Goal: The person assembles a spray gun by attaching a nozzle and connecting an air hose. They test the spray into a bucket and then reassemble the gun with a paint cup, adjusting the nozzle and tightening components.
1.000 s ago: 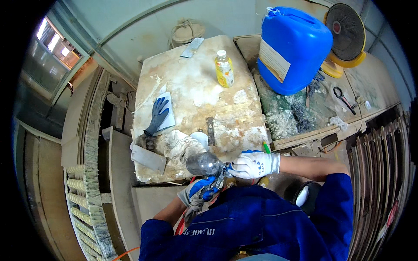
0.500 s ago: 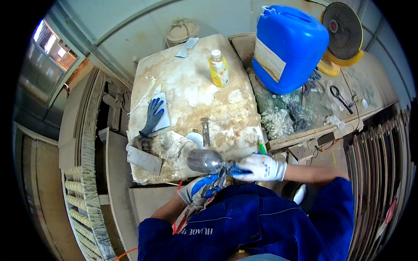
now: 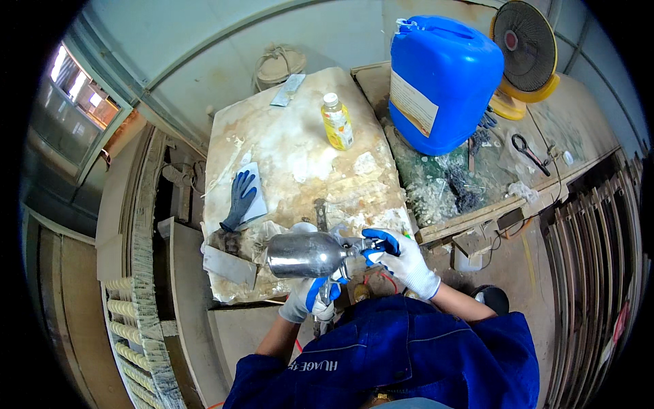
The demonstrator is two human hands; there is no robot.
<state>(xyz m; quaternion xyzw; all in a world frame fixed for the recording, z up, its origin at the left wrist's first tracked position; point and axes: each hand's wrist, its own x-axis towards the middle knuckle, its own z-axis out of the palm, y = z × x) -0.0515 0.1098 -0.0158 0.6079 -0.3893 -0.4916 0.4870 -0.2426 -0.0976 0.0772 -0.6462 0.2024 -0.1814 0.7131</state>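
A spray gun with a silvery metal cup (image 3: pixel 304 255) is held in front of my body, above the near edge of the worktable. The cup lies sideways, its base toward the left. My left hand (image 3: pixel 308 300), in a white and blue glove, is closed around the gun's handle below the cup. On the right of the cup, my gloved right hand (image 3: pixel 402 261) has its blue fingertips curled around the gun's front end. A red hose shows partly behind the hands. A grey-blue glove (image 3: pixel 240 200) rests on a pale sheet beyond the left hand.
The stained worktable (image 3: pixel 293 136) carries a yellow bottle (image 3: pixel 337 123), a flat scraper-like plate (image 3: pixel 230 264) and a metal strip (image 3: pixel 320 214). To the right stand a large blue jerrycan (image 3: pixel 443 82), a fan (image 3: pixel 524 46) and black-handled scissors (image 3: pixel 530 154). Upright boards line the right side.
The spray gun has turned so its cup now lies side-on, pointing left. Both hands turned with it, the right fingers staying at the gun's front end. The view has shifted slightly.
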